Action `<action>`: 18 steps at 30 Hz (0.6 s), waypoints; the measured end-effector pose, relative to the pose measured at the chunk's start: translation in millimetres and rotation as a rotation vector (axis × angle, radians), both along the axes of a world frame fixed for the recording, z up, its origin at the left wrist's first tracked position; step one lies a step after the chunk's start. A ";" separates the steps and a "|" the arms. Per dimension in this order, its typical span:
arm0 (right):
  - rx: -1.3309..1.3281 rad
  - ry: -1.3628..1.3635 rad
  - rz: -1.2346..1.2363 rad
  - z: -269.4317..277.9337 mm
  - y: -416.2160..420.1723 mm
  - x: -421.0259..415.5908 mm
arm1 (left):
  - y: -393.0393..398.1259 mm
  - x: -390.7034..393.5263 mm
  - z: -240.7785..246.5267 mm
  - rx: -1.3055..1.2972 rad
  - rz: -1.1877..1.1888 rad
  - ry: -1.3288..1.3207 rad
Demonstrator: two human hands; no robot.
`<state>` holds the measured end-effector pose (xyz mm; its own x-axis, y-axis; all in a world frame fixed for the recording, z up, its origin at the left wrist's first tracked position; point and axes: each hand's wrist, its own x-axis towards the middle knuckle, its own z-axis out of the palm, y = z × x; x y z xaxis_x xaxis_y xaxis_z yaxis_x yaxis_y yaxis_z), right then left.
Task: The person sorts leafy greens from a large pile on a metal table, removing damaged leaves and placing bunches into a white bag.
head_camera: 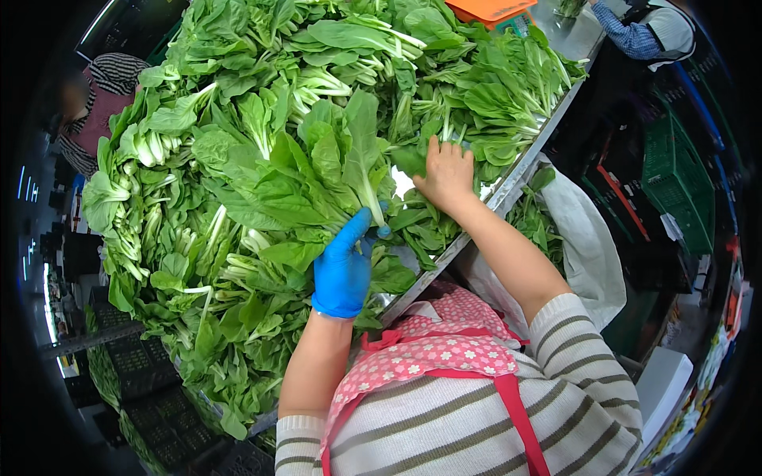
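Note:
My left hand (343,262), in a blue glove, is closed around the stems of a bunch of leafy greens (309,172). The leaves fan up and to the left from the grip. One pale stalk (369,193) stands along the right side of the bunch, its base at my fingertips. My bare right hand (447,175) reaches over greens near the metal table's edge (506,172). Its fingertips touch leaves and stems there, and whether they grip one is hidden. A large heap of the same greens (238,65) spreads around both hands.
Along the table's right edge hangs a white sack (586,238) with greens inside. An orange-topped scale (497,12) is at the back. Green crates (678,178) stand at right, black crates (137,363) at lower left. One person (107,107) is at left, another (649,33) at upper right.

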<state>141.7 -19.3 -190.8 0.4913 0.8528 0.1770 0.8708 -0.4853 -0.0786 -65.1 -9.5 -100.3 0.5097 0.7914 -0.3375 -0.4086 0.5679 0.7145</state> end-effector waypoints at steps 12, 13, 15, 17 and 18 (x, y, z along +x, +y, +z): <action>0.662 1.400 0.057 55.8 -16.8 38.1 | 4.7 -11.0 13.9 0.054 0.028 -0.072; 0.723 1.474 0.098 67.1 -19.4 36.4 | 7.5 -10.5 9.8 0.073 0.027 -0.060; 0.758 1.519 0.160 81.0 -20.4 32.7 | 11.4 -6.4 10.5 0.116 0.016 -0.055; 0.728 1.555 0.228 98.7 -20.9 23.3 | 15.9 2.8 19.1 0.165 -0.006 -0.065; 0.708 1.586 0.270 106.2 -20.9 17.0 | 18.8 6.0 21.2 0.214 -0.060 -0.060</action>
<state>158.8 -40.2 -84.5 0.4122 0.9097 0.0502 -0.2054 0.1464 -0.9677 -59.1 9.2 -79.1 0.5722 0.8093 -0.1328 -0.4236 0.4303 0.7971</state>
